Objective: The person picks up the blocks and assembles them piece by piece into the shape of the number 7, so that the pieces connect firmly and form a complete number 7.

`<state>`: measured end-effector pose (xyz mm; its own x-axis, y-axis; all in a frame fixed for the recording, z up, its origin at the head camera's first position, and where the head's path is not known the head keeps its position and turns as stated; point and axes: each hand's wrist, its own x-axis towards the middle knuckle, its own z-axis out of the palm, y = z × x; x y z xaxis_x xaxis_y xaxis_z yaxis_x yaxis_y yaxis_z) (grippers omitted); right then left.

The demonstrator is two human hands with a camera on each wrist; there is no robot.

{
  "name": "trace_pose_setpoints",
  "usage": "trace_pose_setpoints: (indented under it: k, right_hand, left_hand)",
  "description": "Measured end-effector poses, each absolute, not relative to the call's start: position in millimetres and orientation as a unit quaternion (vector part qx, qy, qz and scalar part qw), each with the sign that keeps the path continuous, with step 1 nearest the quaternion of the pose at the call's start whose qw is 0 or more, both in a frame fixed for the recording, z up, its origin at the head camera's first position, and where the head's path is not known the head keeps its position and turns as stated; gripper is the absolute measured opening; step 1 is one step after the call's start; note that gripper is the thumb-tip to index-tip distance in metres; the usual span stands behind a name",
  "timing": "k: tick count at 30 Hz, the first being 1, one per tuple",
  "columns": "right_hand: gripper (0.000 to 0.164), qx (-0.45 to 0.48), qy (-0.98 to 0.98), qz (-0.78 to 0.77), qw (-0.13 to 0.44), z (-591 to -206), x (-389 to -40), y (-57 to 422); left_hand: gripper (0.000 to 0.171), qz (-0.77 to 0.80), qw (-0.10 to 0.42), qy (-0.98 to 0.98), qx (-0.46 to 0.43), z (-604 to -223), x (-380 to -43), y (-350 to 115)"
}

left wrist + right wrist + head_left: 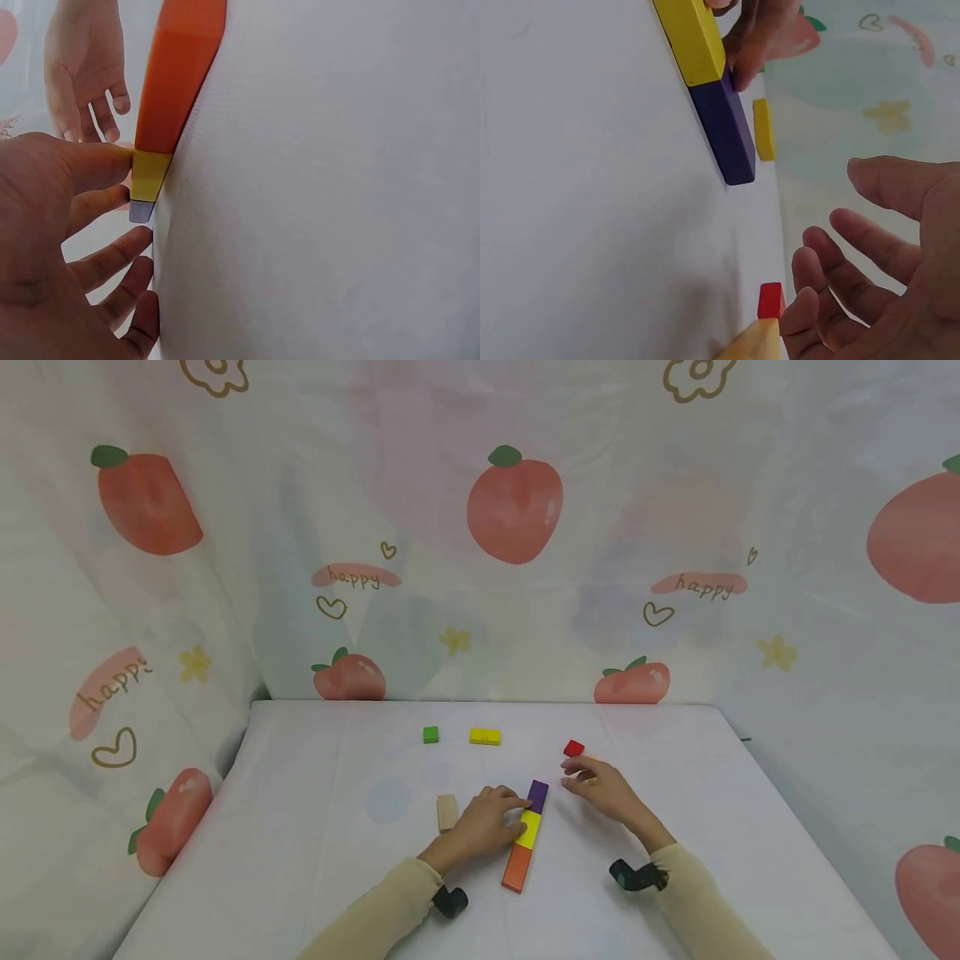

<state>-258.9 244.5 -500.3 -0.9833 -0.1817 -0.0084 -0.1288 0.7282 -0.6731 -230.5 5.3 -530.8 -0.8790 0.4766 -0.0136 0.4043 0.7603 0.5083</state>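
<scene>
An orange block [517,868], a yellow block [529,830] and a purple block [537,796] lie end to end in a slanting row on the white table. My left hand [483,822] rests along the row's left side, thumb on the yellow block and index finger near the purple one. Its other fingers are spread, in the left wrist view. To the right of the row, my right hand [607,789] hovers with loosely bent fingers and holds nothing. Just beyond its fingertips sits a red block [573,748]. A yellow-orange piece [754,345] beside the red one is mostly hidden in the head view.
A pale wooden block [447,812] lies just left of my left hand. Farther back are a small green block [431,735] and another yellow block [485,737]. A fruit-patterned curtain [420,635] hangs behind the table and at its sides.
</scene>
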Motion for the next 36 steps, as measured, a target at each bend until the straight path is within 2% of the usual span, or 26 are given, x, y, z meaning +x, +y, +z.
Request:
trace_pose_setpoints:
  k: [12,36]
  right_hand:
    - [0.043,-0.062,0.931,-0.358,0.023,-490.3,-266.4,278.7]
    - [0.054,-0.001,0.928,-0.366,0.073,-508.7,-277.7,311.5]
  left_hand:
    - [0.04,0.262,0.067,0.931,0.246,-534.2,-232.7,2.8]
    - [0.04,0.267,0.074,0.93,0.242,-534.0,-231.1,0.8]
